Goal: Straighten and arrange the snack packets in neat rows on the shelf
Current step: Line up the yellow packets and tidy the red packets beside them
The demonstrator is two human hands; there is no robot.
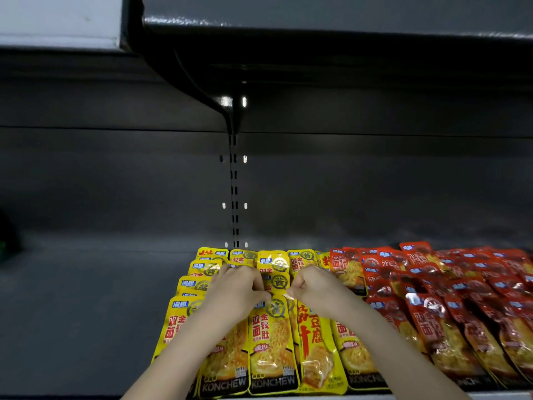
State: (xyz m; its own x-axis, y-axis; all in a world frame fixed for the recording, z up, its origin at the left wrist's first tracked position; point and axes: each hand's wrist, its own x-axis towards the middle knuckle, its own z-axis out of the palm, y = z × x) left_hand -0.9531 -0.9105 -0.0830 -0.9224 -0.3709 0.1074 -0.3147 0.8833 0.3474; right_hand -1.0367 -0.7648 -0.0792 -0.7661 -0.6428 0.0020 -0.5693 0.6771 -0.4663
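My left hand (pixel 239 287) and right hand (pixel 315 287) are pinching one yellow packet (pixel 271 342).
I am seeing both gripping its top edge, front row on the shelf (pixel 86 313), red packets (pixel 432 327) lying just beside.

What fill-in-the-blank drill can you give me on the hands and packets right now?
The left hand and right hand both pinch the top edge of a packet coloured ____.
The red packets lie to the ____ of both hands.
The black band along the pinched packet's bottom reads ____.
Missing words: yellow; right; KONCHEW.
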